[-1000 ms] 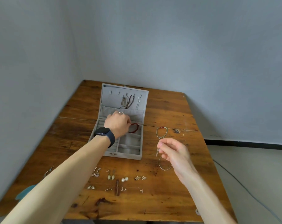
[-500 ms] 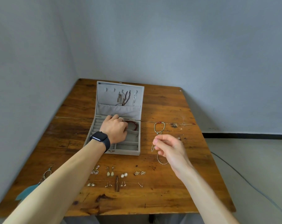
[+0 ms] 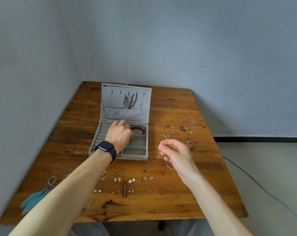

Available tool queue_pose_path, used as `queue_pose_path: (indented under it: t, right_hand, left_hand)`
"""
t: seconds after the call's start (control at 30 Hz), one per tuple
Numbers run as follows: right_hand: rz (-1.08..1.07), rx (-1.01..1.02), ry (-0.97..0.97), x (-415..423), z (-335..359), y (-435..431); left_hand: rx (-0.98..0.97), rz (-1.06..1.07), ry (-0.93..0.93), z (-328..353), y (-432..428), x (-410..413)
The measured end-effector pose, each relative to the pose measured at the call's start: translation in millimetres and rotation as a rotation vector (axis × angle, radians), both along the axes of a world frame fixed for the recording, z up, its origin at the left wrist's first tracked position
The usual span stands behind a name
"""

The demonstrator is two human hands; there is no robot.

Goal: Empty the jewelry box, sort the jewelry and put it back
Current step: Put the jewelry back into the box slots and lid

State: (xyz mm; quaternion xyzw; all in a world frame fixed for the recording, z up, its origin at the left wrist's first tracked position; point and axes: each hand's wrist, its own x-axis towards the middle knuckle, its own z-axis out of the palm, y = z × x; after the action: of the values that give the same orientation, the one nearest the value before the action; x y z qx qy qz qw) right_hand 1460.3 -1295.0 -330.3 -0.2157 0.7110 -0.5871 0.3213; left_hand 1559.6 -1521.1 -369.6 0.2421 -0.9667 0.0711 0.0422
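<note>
Feather earrings lower left. Mid-frame I've got the box open on the table, long side running up-frame, lid leaning back. Left hand sits inside it, can't tell if it grips anything; red bracelet beside it. Small earrings below. Right hand pinches a thin chain.

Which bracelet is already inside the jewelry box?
The dark red beaded bracelet, in the jewelry box's far right compartment. The pale bracelet with orange beads lies on the table; the right hand pinches a thin silver piece.
</note>
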Motion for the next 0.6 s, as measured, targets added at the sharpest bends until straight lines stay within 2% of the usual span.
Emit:
queue_pose_path:
  t: [0.23, 0.6]
  right_hand:
    - [0.035, -0.009, 0.042, 3, 10, -14]
    - [0.026, -0.025, 0.055, -1, 17, -23]
  left_hand:
    - [-0.033, -0.049, 0.012, -5, -2, 3]
    - [0.05, -0.151, 0.121, -7, -18, 8]
